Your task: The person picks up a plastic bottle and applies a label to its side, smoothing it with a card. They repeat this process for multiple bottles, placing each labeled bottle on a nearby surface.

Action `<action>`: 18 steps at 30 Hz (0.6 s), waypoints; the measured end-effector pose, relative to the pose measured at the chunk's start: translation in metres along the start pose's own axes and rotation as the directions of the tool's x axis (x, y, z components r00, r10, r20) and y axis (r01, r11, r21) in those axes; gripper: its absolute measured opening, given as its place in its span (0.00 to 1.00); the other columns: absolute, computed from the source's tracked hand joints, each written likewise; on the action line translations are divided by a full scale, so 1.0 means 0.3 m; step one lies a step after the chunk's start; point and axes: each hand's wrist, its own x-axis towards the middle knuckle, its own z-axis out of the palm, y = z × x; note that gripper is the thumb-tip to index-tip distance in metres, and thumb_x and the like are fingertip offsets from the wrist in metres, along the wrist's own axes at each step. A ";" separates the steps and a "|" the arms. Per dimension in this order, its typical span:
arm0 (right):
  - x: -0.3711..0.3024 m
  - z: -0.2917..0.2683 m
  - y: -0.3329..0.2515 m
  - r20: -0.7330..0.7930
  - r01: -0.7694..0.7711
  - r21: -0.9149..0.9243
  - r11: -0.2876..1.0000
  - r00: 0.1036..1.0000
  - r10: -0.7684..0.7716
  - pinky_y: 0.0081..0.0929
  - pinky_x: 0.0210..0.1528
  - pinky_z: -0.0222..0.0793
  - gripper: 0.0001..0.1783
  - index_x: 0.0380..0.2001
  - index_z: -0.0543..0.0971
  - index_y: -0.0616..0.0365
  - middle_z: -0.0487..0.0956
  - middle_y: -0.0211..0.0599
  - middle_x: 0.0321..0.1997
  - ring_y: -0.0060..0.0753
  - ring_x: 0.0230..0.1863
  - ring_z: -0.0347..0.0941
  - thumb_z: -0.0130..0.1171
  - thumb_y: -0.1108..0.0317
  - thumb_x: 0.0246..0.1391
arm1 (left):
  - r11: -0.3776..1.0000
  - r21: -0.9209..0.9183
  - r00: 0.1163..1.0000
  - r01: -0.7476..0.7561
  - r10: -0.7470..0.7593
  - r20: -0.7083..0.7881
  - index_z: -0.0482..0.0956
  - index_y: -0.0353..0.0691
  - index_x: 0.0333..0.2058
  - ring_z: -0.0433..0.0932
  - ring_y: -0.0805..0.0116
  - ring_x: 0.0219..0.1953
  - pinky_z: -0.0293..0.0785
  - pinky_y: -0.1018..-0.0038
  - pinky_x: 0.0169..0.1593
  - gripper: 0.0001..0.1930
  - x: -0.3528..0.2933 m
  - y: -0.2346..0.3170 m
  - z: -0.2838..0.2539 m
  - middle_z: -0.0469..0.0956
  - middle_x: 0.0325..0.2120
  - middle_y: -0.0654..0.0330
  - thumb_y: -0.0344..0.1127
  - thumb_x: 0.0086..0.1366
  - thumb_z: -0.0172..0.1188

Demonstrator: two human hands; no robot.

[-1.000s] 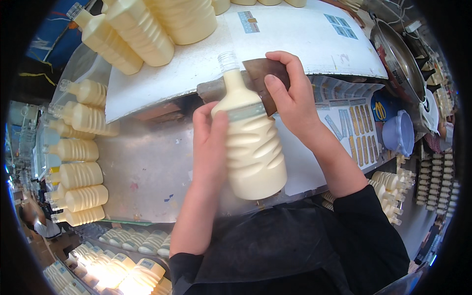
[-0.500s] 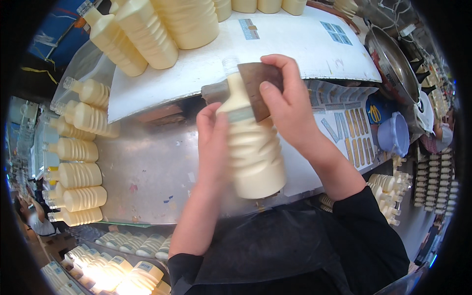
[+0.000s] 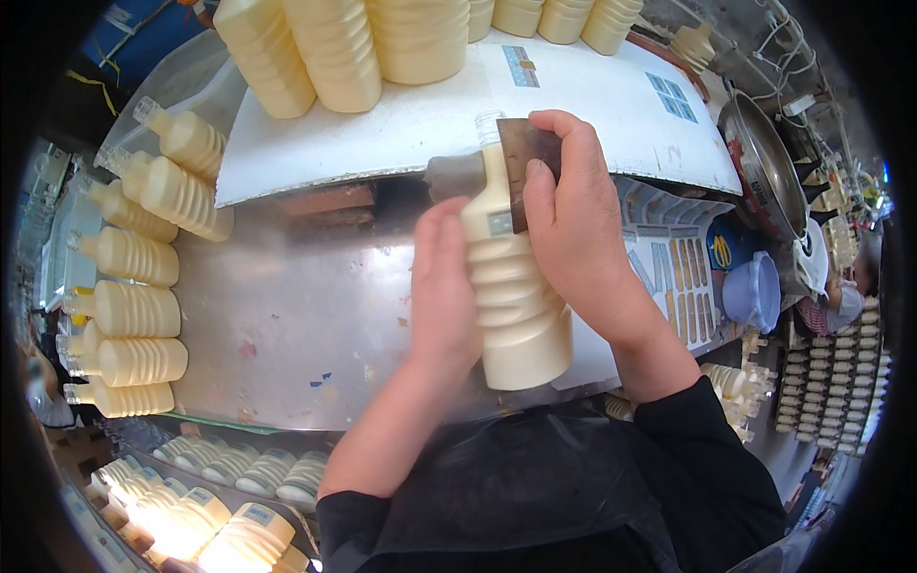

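A cream plastic bottle (image 3: 523, 358) with a ridged body and clear threaded neck lies tilted in front of me, neck away. A pale blue-grey strip (image 3: 501, 223) shows on its shoulder, partly covered. My right hand (image 3: 578, 229) pinches a dark brown flat sheet (image 3: 521, 143) between thumb and fingers, its edge against the bottle's neck and shoulder. My left hand (image 3: 445, 296) is blurred, with straightened fingers lying along the bottle's left side. Beyond those fingertips, a grey-brown block (image 3: 455, 178) sits beside the neck; what supports the bottle underneath is hidden.
Cream bottles (image 3: 138, 310) line the metal table's (image 3: 258, 325) left side; larger ones (image 3: 339, 57) stand on a white board (image 3: 382, 134). Right are sticker sheets (image 3: 683, 277), yellow-handled scissors (image 3: 720, 252), a lavender bucket (image 3: 752, 291) and a metal pan (image 3: 764, 162). More bottles (image 3: 258, 535) stand lower left.
My left hand's fingers have straightened along the bottle's side, and the strip shows farther round to the right. The brown sheet stays in my right hand. The whole view has shifted slightly.
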 end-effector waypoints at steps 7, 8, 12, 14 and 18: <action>-0.001 0.029 -0.054 0.097 0.080 0.018 0.997 0.992 -0.082 0.41 0.59 0.71 0.21 0.60 0.67 0.61 0.74 0.52 0.55 0.54 0.56 0.75 0.51 0.76 0.64 | 0.997 0.075 0.999 -0.020 0.021 -0.024 0.70 0.43 0.59 0.73 0.79 0.44 0.72 0.77 0.50 0.19 -0.011 0.020 0.013 0.75 0.44 0.67 0.47 0.82 0.42; -0.001 0.017 -0.050 0.105 0.048 -0.007 0.999 0.993 -0.047 0.41 0.59 0.71 0.21 0.60 0.67 0.61 0.74 0.52 0.55 0.53 0.56 0.75 0.51 0.76 0.64 | 0.997 0.067 1.000 -0.026 0.027 -0.014 0.70 0.42 0.59 0.73 0.78 0.45 0.72 0.77 0.51 0.18 -0.011 0.020 0.010 0.75 0.44 0.67 0.47 0.81 0.44; -0.012 -0.011 0.001 0.059 -0.002 0.025 1.000 0.998 0.000 0.40 0.59 0.71 0.21 0.60 0.67 0.61 0.74 0.51 0.55 0.50 0.56 0.75 0.51 0.75 0.65 | 0.981 0.166 0.994 -0.105 0.107 -0.002 0.67 0.39 0.60 0.73 0.76 0.48 0.72 0.75 0.55 0.19 0.000 0.002 0.010 0.74 0.48 0.64 0.42 0.78 0.54; -0.016 -0.014 0.040 0.036 0.024 0.068 0.997 0.999 -0.027 0.38 0.60 0.70 0.21 0.60 0.68 0.62 0.75 0.50 0.55 0.48 0.55 0.75 0.51 0.75 0.65 | 0.921 0.355 0.987 -0.160 0.161 0.028 0.68 0.37 0.60 0.72 0.71 0.53 0.71 0.71 0.58 0.22 0.012 -0.014 -0.008 0.72 0.52 0.58 0.38 0.73 0.60; -0.020 -0.018 0.123 0.004 0.035 0.141 0.989 0.999 -0.035 0.44 0.61 0.69 0.21 0.59 0.67 0.60 0.73 0.53 0.57 0.55 0.57 0.73 0.50 0.74 0.63 | 0.922 0.348 0.985 -0.168 0.167 0.033 0.67 0.37 0.60 0.74 0.67 0.53 0.73 0.71 0.58 0.23 0.026 -0.030 -0.017 0.73 0.53 0.55 0.36 0.70 0.62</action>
